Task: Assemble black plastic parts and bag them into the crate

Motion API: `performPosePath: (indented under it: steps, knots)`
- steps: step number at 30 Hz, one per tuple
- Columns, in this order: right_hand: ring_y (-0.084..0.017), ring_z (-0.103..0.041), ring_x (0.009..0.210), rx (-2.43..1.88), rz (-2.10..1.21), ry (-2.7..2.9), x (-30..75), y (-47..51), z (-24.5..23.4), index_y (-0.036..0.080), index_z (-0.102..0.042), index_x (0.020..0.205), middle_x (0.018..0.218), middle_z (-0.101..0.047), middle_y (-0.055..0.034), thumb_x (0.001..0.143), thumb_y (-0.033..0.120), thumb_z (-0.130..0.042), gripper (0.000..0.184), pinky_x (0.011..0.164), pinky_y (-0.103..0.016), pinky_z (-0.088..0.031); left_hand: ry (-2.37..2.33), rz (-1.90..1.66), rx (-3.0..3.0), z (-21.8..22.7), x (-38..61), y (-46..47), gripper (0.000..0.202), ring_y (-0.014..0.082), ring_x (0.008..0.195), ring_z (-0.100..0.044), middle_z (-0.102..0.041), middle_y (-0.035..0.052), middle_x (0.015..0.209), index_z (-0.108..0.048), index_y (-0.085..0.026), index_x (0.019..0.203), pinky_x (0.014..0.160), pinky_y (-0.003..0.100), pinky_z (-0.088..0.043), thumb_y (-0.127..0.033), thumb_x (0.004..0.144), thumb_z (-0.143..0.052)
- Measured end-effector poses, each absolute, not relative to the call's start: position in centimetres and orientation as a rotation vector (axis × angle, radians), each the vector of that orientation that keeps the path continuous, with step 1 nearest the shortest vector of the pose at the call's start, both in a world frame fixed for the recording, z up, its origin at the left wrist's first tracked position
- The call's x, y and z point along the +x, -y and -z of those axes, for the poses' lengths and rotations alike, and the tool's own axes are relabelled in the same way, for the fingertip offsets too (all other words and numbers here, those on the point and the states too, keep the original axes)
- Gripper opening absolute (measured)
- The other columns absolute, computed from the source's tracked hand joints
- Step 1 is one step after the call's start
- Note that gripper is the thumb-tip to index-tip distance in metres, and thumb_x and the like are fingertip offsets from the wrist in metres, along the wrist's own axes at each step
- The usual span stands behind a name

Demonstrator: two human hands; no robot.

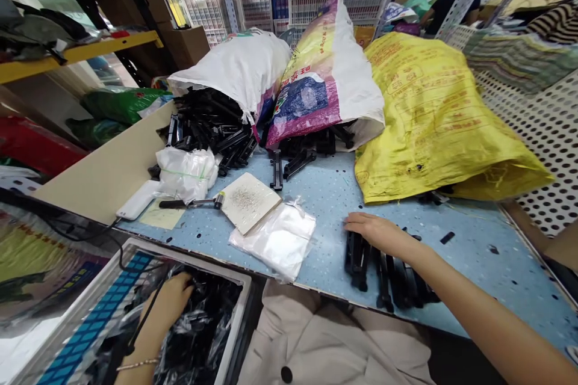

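The left hand (167,307) reaches into a white plastic crate (189,260) of black parts in clear bags (198,328). The right hand (377,234), fingers flat, rests against a row of black plastic bars (383,277) on the speckled blue table (497,271).

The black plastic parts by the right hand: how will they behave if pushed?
The black plastic parts beside the right hand look stiff, since each keeps a straight, bar-like shape. They are probably light for their size if they are plastic. Lying loosely side by side on narrow edges, they would likely tip or slide against each other.
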State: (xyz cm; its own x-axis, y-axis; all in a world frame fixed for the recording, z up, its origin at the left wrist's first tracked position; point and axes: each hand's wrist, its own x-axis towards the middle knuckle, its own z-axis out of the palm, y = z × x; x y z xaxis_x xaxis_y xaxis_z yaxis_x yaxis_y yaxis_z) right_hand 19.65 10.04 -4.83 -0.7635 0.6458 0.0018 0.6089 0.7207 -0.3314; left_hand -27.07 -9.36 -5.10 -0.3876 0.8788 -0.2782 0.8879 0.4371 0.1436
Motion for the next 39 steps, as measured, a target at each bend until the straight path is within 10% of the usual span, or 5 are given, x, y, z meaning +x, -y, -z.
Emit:
performPosePath:
  steps: [7, 15, 23, 39]
  knots:
    - [-0.025, -0.063, 0.1, -1.309, -1.244, 2.014, 16.9, -6.4, 3.3, 0.021, -0.065, 0.109, 0.106, -0.07, -0.0065, 0.081, 0.031, -0.059, 0.031, 0.091, -0.039, -0.048, -1.842, -0.598, 2.105, 4.6, -9.2, 3.6, 0.018, 0.0274, 0.091, -0.059, -0.064, 0.0124, 0.096, -0.063, -0.016, 0.089, 0.078, 0.038, -0.048, -0.03, 0.079, -0.055]
    - [-0.019, -0.068, 0.086, -1.063, -2.116, 0.885, 12.7, 0.7, 4.2, 0.016, -0.069, 0.1, 0.115, -0.067, -0.0121, 0.075, 0.039, -0.073, 0.034, 0.075, -0.028, -0.054, -1.484, -1.024, 0.999, 6.4, -10.7, 0.0, 0.026, 0.0095, 0.051, -0.046, -0.052, -0.0041, 0.054, -0.055, -0.017, 0.059, 0.051, 0.021, -0.036, -0.033, 0.061, -0.075]
    - [-0.014, -0.068, 0.07, -0.895, -2.23, 0.522, 7.0, -0.4, 6.2, 0.012, -0.071, 0.088, 0.076, -0.069, -0.0056, 0.07, 0.029, -0.078, 0.026, 0.055, -0.017, -0.052, -1.279, -1.078, 0.73, 5.9, -10.7, 0.2, 0.035, 0.0076, 0.053, -0.048, -0.058, -0.002, 0.059, -0.056, -0.014, 0.062, 0.052, 0.02, -0.036, -0.032, 0.05, -0.084]
    - [-0.014, -0.066, 0.07, -0.989, -2.134, 0.606, 8.0, -0.9, 7.0, 0.012, -0.07, 0.085, 0.081, -0.069, -0.0062, 0.064, 0.031, -0.082, 0.031, 0.051, -0.016, -0.049, -1.438, -1.045, 1.643, 4.8, -11.3, 1.3, 0.018, 0.0177, 0.085, -0.057, -0.06, 0.0051, 0.085, -0.06, -0.018, 0.077, 0.077, 0.031, -0.045, -0.01, 0.079, -0.045]
